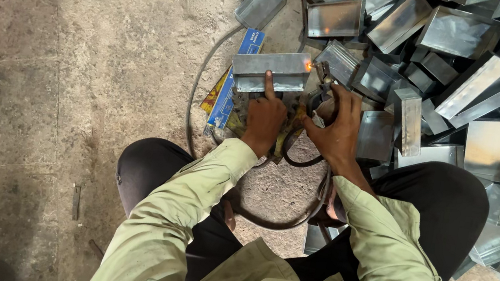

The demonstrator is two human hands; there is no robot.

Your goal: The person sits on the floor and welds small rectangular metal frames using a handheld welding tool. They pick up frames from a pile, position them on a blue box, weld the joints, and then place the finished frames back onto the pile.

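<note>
A: What's nearest to you?

B: Your knees in dark trousers, with a black cable (pixel 277 220) looping on the concrete floor (pixel 43 63) between them. Just past it your left hand (pixel 264 117) lies flat, forefinger stretched out and pressing the metal box (pixel 271 71).

A: And your right?

B: Your right hand (pixel 336 124) sits just right of that box, fingers curled tight around a dark welding holder (pixel 323 82). Its tip meets the box's right end, where a small orange glow shows.

A: How does the box look?

B: Long, shallow, open-topped, folded from dull grey sheet with a streaky shine, lying on its side on the floor straight ahead of you.

A: Around it?

B: A blue and yellow packet (pixel 233 78) pokes out just left of the box. Beyond and to its right sprawls a heap of similar boxes (pixel 471 74).
</note>
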